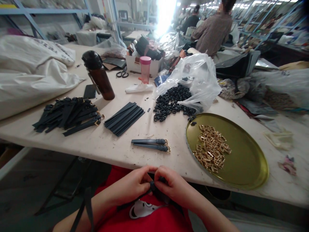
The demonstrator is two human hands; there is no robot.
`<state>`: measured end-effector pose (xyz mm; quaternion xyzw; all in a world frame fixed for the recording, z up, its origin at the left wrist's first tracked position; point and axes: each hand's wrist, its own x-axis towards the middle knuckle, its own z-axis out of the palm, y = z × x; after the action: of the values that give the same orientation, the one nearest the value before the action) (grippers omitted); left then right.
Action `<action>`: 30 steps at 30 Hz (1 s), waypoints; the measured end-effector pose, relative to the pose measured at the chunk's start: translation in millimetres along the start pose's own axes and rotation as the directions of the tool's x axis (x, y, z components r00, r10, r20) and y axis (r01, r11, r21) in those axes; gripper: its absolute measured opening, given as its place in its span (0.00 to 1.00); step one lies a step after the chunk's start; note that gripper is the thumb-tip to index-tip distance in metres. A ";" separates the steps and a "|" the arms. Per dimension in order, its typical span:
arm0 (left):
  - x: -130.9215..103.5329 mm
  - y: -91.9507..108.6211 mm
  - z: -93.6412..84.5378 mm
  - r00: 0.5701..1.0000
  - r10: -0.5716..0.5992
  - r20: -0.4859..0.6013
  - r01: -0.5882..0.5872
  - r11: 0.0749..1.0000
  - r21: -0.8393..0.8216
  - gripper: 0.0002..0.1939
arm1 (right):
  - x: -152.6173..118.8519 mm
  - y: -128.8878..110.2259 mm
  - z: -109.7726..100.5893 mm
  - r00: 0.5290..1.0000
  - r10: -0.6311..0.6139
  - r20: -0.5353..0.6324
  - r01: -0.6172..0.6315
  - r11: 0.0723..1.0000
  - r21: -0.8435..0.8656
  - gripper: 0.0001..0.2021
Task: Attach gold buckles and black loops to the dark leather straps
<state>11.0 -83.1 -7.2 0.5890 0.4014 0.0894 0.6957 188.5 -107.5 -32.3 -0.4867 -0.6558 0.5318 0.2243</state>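
Just in front of the table's near edge, my left hand point(138, 185) and my right hand point(167, 182) meet, fingers pinched around a dark strap piece point(152, 185). Its details are partly hidden by my fingers. Beyond them lie two black straps with gold buckles point(151, 145). Farther back is a bundle of plain black strips point(124, 118), and left of it a heap of buckled straps point(67, 114). Gold buckles point(211, 149) are piled on a round golden tray point(246, 161). Small black loops point(169, 101) spill from a clear plastic bag point(200, 74).
A brown bottle point(100, 77), a pink-lidded jar point(145, 69), scissors point(122, 73) and a filled box point(131, 64) stand or lie toward the back of the table point(96, 145). White sacks point(31, 74) cover the left side. A person point(213, 30) is in the background.
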 end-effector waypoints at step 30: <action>5.4 9.4 -27.0 0.996 0.029 -0.086 -0.014 0.985 0.172 0.23 | 16.6 9.9 4.0 0.983 -0.110 -0.145 0.119 0.991 0.053 0.12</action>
<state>-0.1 -57.0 -0.9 0.6464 0.4315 0.0880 0.6231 182.2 -95.2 -46.4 -0.4774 -0.6484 0.5020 0.3155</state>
